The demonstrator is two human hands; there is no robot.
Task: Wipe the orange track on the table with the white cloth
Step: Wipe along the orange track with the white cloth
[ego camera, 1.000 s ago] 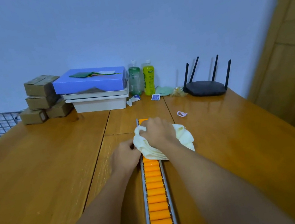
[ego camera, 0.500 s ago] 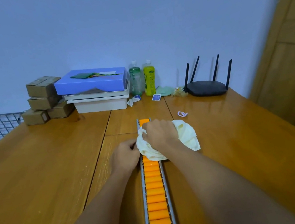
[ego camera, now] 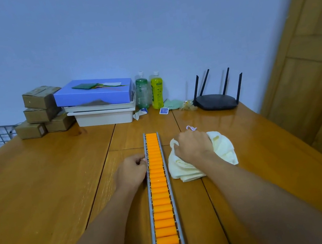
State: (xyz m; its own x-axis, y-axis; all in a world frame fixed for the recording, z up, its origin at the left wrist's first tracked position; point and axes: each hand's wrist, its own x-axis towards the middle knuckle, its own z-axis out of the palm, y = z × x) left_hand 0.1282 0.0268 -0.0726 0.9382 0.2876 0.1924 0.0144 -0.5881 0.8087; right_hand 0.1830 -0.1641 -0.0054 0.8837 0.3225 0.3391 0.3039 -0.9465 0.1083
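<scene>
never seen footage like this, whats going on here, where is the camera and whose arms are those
There is no machine here. A person works with two bare hands, and the single picture comes from a camera worn on their head, looking forward and down, so the arms reach in from the bottom.

The surface is a wooden table. Along its middle runs the orange track, a row of orange rollers in a grey frame.

The right hand grips a bunched white cloth, which lies on the table just right of the track, not on it. The left hand sits against the track's left rail with fingers curled; whether it pinches the rail is unclear.

By the far wall stand cardboard boxes, a blue box on white trays, a green bottle, a yellow bottle and a black router.
</scene>
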